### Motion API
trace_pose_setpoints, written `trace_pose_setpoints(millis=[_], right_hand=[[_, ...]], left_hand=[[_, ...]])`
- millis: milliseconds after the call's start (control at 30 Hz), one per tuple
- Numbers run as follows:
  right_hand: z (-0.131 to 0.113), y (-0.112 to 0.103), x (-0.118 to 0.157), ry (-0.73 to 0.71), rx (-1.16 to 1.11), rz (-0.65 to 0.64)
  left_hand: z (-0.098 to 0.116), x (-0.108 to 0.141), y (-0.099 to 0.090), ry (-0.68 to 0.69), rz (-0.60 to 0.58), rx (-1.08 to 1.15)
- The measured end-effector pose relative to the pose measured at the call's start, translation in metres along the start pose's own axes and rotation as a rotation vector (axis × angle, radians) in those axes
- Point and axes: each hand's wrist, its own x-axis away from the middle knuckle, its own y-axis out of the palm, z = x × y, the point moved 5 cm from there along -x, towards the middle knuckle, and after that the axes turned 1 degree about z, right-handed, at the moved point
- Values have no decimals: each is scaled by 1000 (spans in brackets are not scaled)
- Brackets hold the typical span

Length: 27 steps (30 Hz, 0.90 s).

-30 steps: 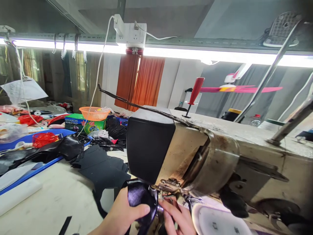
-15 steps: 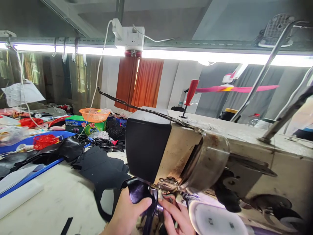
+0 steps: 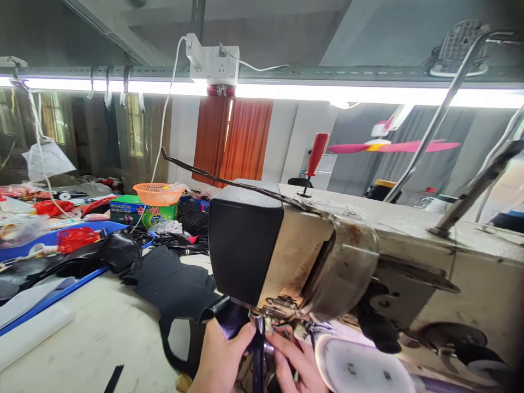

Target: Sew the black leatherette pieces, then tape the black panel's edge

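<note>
A shiny black leather-like piece (image 3: 233, 317) is pinched between the thumb and curled fingers of my left hand (image 3: 223, 355), just left of the needle area. Its narrow edge runs down beside the metal presser parts of the sewing machine (image 3: 303, 256). On the other side of those parts is my right hand (image 3: 301, 363), its fingers bent close together with the tips at the metal. Whatever lies under those fingertips is hidden. A white lamp or pad-like plate (image 3: 364, 364) sits right of my right hand.
Dark flat cut pieces (image 3: 172, 278) lie on the table (image 3: 94, 333) at left. Behind them stand a blue tray (image 3: 88, 281), a green box (image 3: 164, 214) and an orange basket (image 3: 159, 194). A red-handled screwdriver (image 3: 316, 155) stands upright on the machine. A metal rod (image 3: 434, 120) rises at right.
My left thumb has moved up and closer to the presser parts, and the black piece has shifted and folded slightly. My right hand stays almost in place. The view has shifted a little.
</note>
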Motion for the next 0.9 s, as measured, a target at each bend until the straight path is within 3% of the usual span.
trace_pose_setpoints(millis=[133,333,500,700,800,900], right_hand=[[4,-2,-1,-9,-23,15],[5,-3,-2,-10,-61,56],[0,-5,-7,-21,-55,80],[-2,-6,-6,-47,-57,86],[13,0,2,2,-71,79],[42,8,5,103,-114,71]], left_hand=[[-5,-7,3,-2,43,-44],[-9,-17,9,6,-26,5],[-10,-17,9,-9,18,52],[-8,-19,11,-6,-15,105],[-15,-22,7,-32,59,81],[-18,-22,7,-38,60,93]])
